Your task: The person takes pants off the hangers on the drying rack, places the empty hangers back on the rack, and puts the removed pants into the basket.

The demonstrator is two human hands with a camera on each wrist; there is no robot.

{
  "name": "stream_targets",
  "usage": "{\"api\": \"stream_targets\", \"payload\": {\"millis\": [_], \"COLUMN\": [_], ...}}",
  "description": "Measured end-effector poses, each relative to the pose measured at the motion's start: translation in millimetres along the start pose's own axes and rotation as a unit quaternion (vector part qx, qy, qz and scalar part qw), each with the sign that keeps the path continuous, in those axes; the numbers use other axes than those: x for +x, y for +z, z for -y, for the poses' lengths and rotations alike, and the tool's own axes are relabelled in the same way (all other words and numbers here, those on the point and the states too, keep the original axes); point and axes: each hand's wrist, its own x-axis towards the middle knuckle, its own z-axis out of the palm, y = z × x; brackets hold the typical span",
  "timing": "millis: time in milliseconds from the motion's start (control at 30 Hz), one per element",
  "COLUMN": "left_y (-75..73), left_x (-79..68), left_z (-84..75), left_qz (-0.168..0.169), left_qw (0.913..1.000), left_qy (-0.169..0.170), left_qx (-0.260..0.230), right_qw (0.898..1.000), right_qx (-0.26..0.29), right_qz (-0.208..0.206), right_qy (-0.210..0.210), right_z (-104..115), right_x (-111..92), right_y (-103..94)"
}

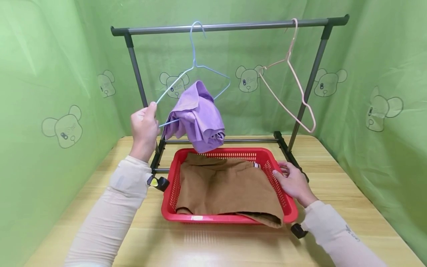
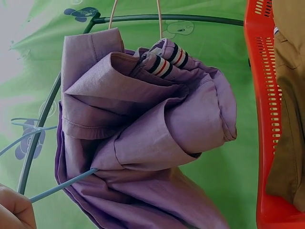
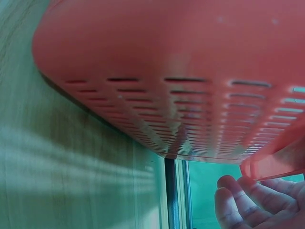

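A blue hanger [image 1: 194, 50] hooks over the rack's bar, and my left hand [image 1: 144, 128] grips its left corner. Over its lower wire drapes a bundled purple garment [image 1: 198, 115]; the left wrist view shows striped trim on the purple cloth [image 2: 128, 148]. My right hand [image 1: 295, 181] holds the right rim of a red basket [image 1: 230, 219], thumb on the inner side, and its fingers [image 3: 259, 198] curl below the rim in the right wrist view. Inside the basket lies a folded brown garment [image 1: 227, 189], one edge lapping over the front rim.
A grey garment rack [image 1: 240, 26] stands on the wooden table [image 1: 160, 237] behind the basket. On the bar's right side hangs a bare pink hanger [image 1: 301, 87]. Green curtains [image 1: 36, 178] with bear-head drawings enclose the back and sides.
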Motion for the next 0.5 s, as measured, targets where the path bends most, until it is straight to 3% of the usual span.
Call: {"api": "stream_targets", "payload": {"millis": [500], "left_y": [0.1], "left_x": [-2.8], "left_z": [3.3], "left_qz": [-0.005], "left_qw": [1.0], "left_qy": [0.001], "left_qx": [0.002], "right_qw": [1.0], "right_qx": [0.001], "right_qz": [-0.006], "right_qy": [0.005], "right_z": [3.0], "right_x": [-0.3], "right_y": [-1.9]}}
